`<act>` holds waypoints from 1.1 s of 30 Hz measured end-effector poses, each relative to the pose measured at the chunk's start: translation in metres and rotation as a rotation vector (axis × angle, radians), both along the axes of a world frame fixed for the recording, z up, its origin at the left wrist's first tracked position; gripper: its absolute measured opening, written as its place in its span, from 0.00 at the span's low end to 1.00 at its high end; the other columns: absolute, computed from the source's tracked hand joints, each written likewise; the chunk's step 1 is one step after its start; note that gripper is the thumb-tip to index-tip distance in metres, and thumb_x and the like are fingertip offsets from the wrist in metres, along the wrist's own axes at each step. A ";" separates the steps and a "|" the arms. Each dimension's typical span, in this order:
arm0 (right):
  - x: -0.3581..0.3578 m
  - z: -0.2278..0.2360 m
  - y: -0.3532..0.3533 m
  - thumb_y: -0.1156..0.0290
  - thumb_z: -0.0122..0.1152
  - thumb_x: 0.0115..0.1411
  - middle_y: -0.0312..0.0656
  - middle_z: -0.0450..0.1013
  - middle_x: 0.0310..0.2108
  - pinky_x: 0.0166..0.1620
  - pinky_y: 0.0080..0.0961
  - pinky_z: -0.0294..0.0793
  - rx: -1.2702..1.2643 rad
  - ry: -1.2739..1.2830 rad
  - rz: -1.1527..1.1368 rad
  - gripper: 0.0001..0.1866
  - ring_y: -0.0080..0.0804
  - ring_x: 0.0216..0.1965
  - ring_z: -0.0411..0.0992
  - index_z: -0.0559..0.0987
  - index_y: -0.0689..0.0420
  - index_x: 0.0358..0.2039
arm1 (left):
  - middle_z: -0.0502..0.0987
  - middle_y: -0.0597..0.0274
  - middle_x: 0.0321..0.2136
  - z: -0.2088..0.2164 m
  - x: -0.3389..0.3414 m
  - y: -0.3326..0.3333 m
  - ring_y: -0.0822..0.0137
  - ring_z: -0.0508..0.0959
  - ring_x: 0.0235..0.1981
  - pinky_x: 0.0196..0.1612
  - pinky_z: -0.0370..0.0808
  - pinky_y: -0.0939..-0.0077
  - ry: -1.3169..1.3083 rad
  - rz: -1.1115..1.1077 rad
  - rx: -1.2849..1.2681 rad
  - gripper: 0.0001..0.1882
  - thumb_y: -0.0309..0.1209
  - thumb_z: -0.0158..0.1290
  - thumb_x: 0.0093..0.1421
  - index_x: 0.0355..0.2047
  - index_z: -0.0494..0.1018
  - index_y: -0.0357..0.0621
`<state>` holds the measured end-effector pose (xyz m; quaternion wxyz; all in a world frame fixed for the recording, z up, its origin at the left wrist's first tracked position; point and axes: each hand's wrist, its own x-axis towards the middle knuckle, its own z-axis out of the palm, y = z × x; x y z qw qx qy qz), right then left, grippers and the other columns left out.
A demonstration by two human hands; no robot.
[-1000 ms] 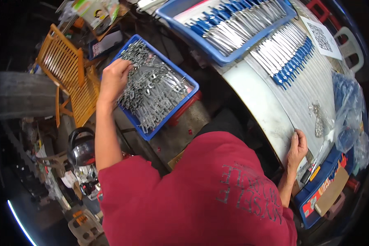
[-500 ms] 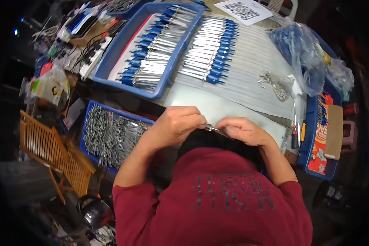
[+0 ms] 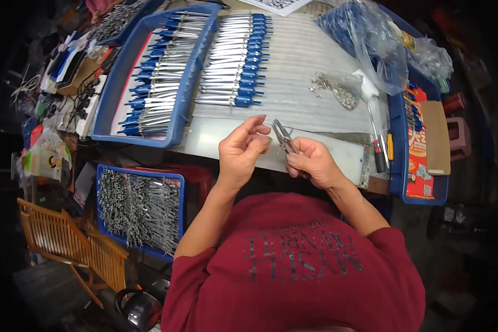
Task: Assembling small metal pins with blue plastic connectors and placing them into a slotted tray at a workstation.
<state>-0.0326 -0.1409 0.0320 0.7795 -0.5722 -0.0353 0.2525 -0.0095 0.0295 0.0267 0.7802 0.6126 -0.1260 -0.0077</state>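
Change on my feed: both hands were on the grey metal piece; now only the right hand pinches it, prongs up, above the pale board. Left hand is off, fingers loosely curled, thumb apart. I judge the piece mid-handling, not yet set down.

Left hand raised, fingers half-curled; right hand gripping — both forearms angled inward.
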 end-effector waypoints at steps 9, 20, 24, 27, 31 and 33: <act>-0.006 -0.012 0.012 0.72 0.52 0.55 0.33 0.66 0.22 0.26 0.12 0.64 0.026 -0.039 -0.284 0.06 0.15 0.23 0.63 0.68 0.62 0.30 | 0.73 0.60 0.26 -0.016 -0.010 -0.018 0.76 0.69 0.23 0.25 0.67 0.85 0.309 -0.106 -0.214 0.14 0.24 0.49 0.54 0.41 0.67 0.31; -0.009 -0.018 0.012 0.73 0.51 0.56 0.35 0.69 0.25 0.25 0.12 0.66 -0.214 -0.154 -0.252 0.08 0.15 0.24 0.65 0.68 0.63 0.33 | 0.73 0.65 0.26 -0.020 -0.012 -0.025 0.81 0.68 0.22 0.23 0.64 0.90 0.389 -0.100 -0.213 0.11 0.25 0.50 0.53 0.36 0.70 0.33; -0.012 -0.016 0.005 0.70 0.49 0.57 0.32 0.68 0.23 0.24 0.11 0.63 -0.296 -0.174 -0.155 0.08 0.13 0.22 0.63 0.69 0.62 0.33 | 0.73 0.65 0.24 -0.020 -0.011 -0.023 0.80 0.68 0.21 0.23 0.64 0.89 0.379 -0.075 -0.224 0.10 0.25 0.50 0.53 0.35 0.70 0.33; -0.010 -0.016 0.003 0.69 0.49 0.57 0.31 0.67 0.22 0.23 0.11 0.62 -0.339 -0.180 -0.137 0.08 0.13 0.22 0.61 0.70 0.62 0.32 | 0.73 0.65 0.24 -0.022 -0.009 -0.023 0.80 0.68 0.21 0.24 0.65 0.88 0.368 -0.083 -0.239 0.10 0.25 0.50 0.53 0.35 0.70 0.33; -0.008 -0.011 0.002 0.69 0.50 0.57 0.29 0.65 0.21 0.23 0.12 0.61 -0.296 -0.132 -0.131 0.08 0.12 0.22 0.60 0.71 0.62 0.31 | 0.72 0.65 0.23 -0.025 -0.008 -0.023 0.77 0.68 0.21 0.24 0.66 0.87 0.470 -0.102 -0.256 0.12 0.26 0.51 0.52 0.37 0.69 0.33; -0.008 -0.012 0.003 0.69 0.49 0.57 0.29 0.65 0.21 0.23 0.12 0.61 -0.296 -0.130 -0.139 0.09 0.12 0.22 0.60 0.71 0.62 0.31 | 0.72 0.65 0.23 -0.025 -0.009 -0.024 0.77 0.68 0.21 0.25 0.66 0.87 0.507 -0.102 -0.259 0.13 0.27 0.51 0.52 0.38 0.69 0.33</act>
